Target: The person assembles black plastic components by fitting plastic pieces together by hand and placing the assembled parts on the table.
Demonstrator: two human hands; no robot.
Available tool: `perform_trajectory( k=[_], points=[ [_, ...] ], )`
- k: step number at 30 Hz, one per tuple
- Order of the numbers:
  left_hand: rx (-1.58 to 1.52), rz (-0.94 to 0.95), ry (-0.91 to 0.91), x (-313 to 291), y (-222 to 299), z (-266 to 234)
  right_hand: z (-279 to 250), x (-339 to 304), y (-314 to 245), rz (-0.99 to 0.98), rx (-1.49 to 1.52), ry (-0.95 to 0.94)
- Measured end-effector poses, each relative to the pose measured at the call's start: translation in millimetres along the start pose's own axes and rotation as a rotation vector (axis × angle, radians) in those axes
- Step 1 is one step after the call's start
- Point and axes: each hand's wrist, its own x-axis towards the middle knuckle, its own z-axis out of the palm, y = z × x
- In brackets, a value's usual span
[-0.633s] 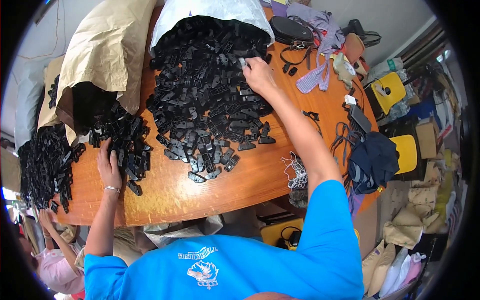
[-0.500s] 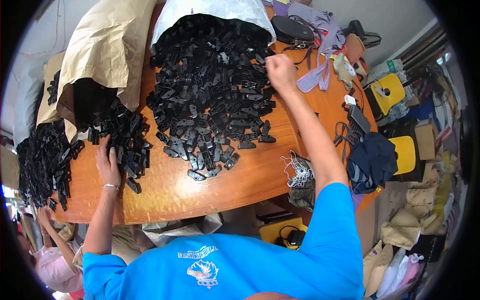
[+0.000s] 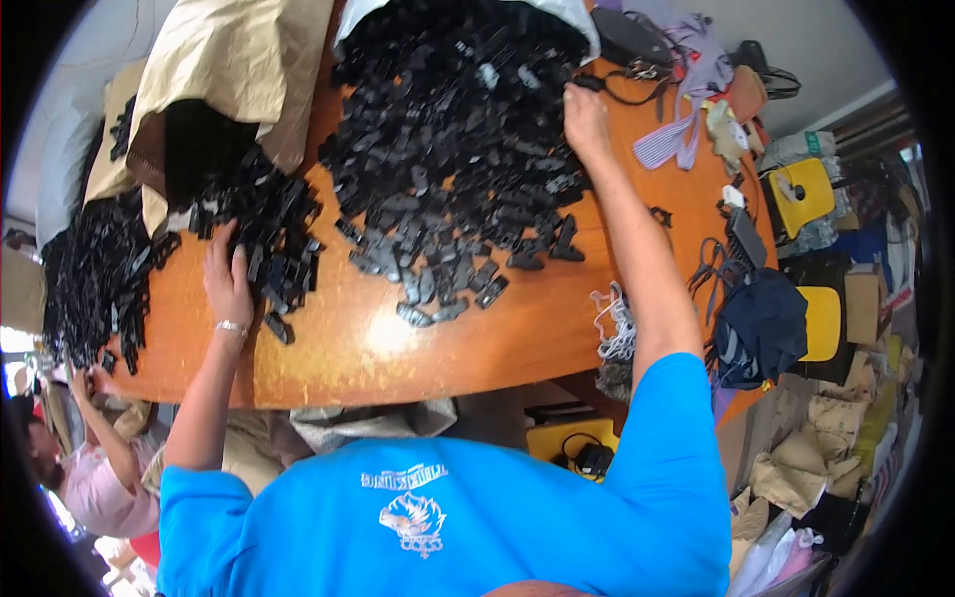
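A large heap of small black plastic parts (image 3: 448, 179) spills from a white bag (image 3: 364, 12) onto the wooden table. At the heap's right edge, my right hand (image 3: 588, 121) has its fingers drawn together. A dark piece shows by its fingertips, too blurred to identify. My left hand (image 3: 228, 284) lies with fingers stretched and thumb apart, its fingertips touching the near-left side of a smaller pile of black parts (image 3: 284, 264). That pile comes out of a brown paper sack (image 3: 239, 70), whose inside is dark.
Another pile of black parts (image 3: 95, 284) covers the table's left end, where a person in pink (image 3: 104, 488) works. On the right lie a black bag (image 3: 632, 42), a striped purple cloth (image 3: 668, 144), white string (image 3: 615, 328) and dark blue cloth (image 3: 761, 323). Yellow chairs (image 3: 822, 326) stand beyond.
The whole view has shifted, so the table sits higher and further right. My right hand has loosened from a fist and moved slightly toward the heap. My left hand stays by the smaller pile.
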Motion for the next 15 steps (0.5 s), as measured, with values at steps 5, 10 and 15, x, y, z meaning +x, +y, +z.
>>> perform_trajectory(
  k=[5, 10, 15],
  points=[
    [-0.008, 0.005, 0.018, -1, -8, 3, -4, -3, -18, 0.056, -0.049, -0.069],
    [0.035, -0.008, 0.052, -1, -11, 10, -45, -45, -66, 0.032, -0.108, -0.056],
    [0.036, -0.04, 0.074, -3, -23, 9, -106, -140, -175, -0.306, 0.102, -0.088]
  ],
)
